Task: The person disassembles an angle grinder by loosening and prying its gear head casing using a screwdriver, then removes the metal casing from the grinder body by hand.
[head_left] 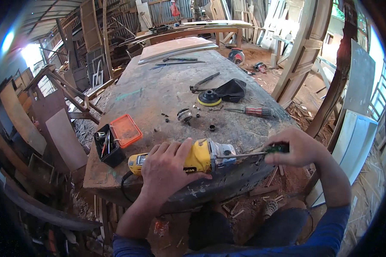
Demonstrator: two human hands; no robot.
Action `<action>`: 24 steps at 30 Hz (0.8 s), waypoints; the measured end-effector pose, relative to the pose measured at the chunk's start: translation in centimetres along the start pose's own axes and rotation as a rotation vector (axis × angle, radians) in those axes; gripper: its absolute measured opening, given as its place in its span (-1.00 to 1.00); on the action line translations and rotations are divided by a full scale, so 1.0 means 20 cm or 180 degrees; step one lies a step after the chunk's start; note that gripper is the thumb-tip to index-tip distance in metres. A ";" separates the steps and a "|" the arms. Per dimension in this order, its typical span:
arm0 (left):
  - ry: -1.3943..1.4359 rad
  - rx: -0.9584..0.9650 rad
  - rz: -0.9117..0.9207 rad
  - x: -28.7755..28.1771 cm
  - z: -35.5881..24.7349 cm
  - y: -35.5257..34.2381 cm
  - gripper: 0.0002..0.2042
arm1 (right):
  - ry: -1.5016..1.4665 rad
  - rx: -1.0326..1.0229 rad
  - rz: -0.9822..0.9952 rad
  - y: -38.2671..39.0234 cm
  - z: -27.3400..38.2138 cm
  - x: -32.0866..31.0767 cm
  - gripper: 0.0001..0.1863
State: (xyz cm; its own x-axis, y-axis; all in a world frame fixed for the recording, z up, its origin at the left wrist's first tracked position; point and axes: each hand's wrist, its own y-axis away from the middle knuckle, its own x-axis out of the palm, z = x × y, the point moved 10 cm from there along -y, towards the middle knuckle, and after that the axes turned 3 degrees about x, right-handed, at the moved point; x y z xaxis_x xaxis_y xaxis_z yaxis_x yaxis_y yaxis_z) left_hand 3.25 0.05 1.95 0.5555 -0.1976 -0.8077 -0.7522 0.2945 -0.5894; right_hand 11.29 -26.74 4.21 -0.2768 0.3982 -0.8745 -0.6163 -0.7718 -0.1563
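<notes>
A yellow power tool (200,155), like an angle grinder, lies on its side at the near edge of the worn table. My left hand (164,169) is wrapped over its body. Its front end is bare grey metal, facing right. My right hand (299,147) grips the dark green handle of a screwdriver (246,155), whose long shaft lies level with its tip at that metal end. Beyond the tool sit a loose metal gear part (185,116), a small black ring (212,127) and several tiny dark pieces.
A black box (111,157) of small tools stands left, its orange lid (125,130) beside it. Farther back are a red-and-black screwdriver (258,111), a yellow-edged round pad (209,98), a black pouch (231,90) and pincers (204,82). Boards (176,48) lie at the far end.
</notes>
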 end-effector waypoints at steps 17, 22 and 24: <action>-0.0105 0.0164 0.0118 0.00 0.00 0.00 0.01 | 0.0838 -0.0372 -0.0692 0.01 0.17 -0.06 -0.64; -0.0088 0.0211 0.0089 0.00 -0.02 -0.02 0.01 | 0.0443 -0.0130 -0.0412 -0.01 0.17 -0.10 -0.70; 0.0016 0.0032 0.0092 -0.01 -0.01 -0.03 0.04 | 0.0408 -0.0050 -0.0303 -0.02 0.17 -0.10 -0.71</action>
State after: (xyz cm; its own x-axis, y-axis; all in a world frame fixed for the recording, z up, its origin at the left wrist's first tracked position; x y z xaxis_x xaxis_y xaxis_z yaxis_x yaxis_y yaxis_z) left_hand 3.50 -0.28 2.34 0.5319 -0.1935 -0.8244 -0.7643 0.3096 -0.5657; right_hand 9.58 -25.54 7.65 -0.1208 0.4041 -0.9067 -0.6234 -0.7417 -0.2475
